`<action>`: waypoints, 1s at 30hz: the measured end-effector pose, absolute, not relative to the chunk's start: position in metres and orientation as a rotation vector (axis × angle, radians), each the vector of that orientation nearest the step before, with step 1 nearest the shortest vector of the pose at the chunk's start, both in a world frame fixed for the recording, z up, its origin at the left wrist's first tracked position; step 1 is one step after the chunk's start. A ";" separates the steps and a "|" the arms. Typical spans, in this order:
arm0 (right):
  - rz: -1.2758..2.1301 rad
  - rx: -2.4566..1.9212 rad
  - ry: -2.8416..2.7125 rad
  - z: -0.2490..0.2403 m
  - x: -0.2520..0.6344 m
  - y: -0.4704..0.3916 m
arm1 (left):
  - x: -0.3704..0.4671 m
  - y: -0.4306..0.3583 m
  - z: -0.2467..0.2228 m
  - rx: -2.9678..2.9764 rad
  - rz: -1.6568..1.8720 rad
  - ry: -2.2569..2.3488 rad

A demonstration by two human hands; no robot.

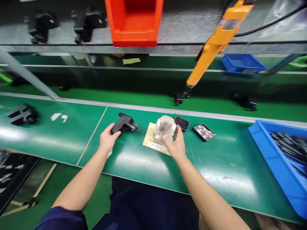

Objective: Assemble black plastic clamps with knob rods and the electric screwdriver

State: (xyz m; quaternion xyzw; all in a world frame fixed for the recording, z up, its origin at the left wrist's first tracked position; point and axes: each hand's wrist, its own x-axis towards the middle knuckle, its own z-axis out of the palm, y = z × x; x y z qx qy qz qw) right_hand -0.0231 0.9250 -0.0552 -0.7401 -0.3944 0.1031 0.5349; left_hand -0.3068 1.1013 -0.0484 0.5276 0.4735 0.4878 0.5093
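Note:
My left hand (108, 139) is closed around a black plastic bracket-like part (124, 123), held just above the green bench. A whitish, hollowed round fixture (165, 124) sits on a pale yellow board (149, 134) with a printed label. At the fixture's right side is my right hand (177, 145), its thumb at the front and its fingers curled round the edge. Just behind that hand lie a small black tray of dark small pieces (182, 124) and another tray of shiny metal pieces (204, 132).
An orange power screwdriver (208, 57) hangs above the bench. A blue bin of dark parts (271, 153) stands at the right. Another black part (23, 115) and white scraps (56, 117) lie at the left. A red bin (134, 38) sits on the overhead shelf.

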 end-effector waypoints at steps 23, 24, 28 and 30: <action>1.229 -1.116 -0.790 0.002 -0.108 0.864 | -0.322 1.003 0.003 2.001 0.660 0.549; 1.208 -1.113 -0.712 -0.004 -0.110 0.861 | -0.314 0.998 -0.002 1.840 0.666 0.637; 1.096 -1.140 -0.464 -0.036 -0.115 0.854 | -0.275 0.974 -0.024 1.085 0.565 0.791; 1.094 -1.245 -0.486 -0.050 -0.115 0.851 | -0.260 0.966 -0.032 0.922 0.535 0.863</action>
